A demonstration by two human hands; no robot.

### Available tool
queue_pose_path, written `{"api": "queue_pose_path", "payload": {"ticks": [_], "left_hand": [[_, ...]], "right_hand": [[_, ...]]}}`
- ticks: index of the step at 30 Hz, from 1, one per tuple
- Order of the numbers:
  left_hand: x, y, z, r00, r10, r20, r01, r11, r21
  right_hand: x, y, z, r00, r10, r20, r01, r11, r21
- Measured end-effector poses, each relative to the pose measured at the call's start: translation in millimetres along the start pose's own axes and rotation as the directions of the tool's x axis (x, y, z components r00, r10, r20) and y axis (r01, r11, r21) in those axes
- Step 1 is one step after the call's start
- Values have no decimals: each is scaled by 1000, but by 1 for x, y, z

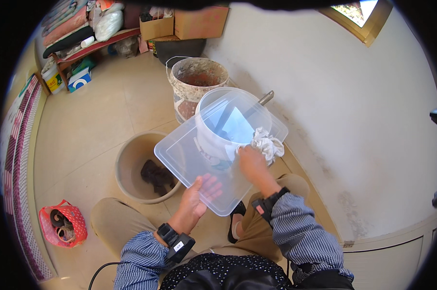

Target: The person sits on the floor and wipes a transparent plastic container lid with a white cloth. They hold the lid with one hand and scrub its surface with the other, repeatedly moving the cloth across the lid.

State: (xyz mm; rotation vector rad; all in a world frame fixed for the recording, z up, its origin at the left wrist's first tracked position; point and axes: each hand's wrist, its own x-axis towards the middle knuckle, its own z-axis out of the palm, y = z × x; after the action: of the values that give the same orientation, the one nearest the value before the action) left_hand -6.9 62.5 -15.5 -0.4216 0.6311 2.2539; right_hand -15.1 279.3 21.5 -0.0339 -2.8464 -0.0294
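My left hand [200, 197] holds a translucent plastic lid [189, 156] by its near edge, thumb on top and fingers showing through from below. On the lid's right part, my right hand [254, 163] grips a crumpled white cloth [268, 145]. Beneath the lid stands a white plastic bucket [211, 139], seen partly through it; a metal handle [265, 98] sticks out past the bucket's far right rim. To the left, a beige plastic basin [122, 181] has a dark wet-looking cloth [157, 175] inside.
A stained bucket with a wire handle [182, 90] stands behind the white one. A red dotted bag [79, 224] sits at the left. Cardboard boxes [200, 23] and a bench with folded bedding [95, 47] are at the back. The wall [330, 108] runs along the right.
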Motion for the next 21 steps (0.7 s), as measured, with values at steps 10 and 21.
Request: {"api": "queue_pose_path", "payload": {"ticks": [10,21], "left_hand": [[-1,-2,-1,1000,-3,-7,3,1000,-11],[0,-3,-3,1000,-2,-24,1,1000,-12]], "right_hand": [[3,23,-3,1000,-10,-19,9,999,-33],[-34,-21,-15,987,-127,102,120,990,77]]}}
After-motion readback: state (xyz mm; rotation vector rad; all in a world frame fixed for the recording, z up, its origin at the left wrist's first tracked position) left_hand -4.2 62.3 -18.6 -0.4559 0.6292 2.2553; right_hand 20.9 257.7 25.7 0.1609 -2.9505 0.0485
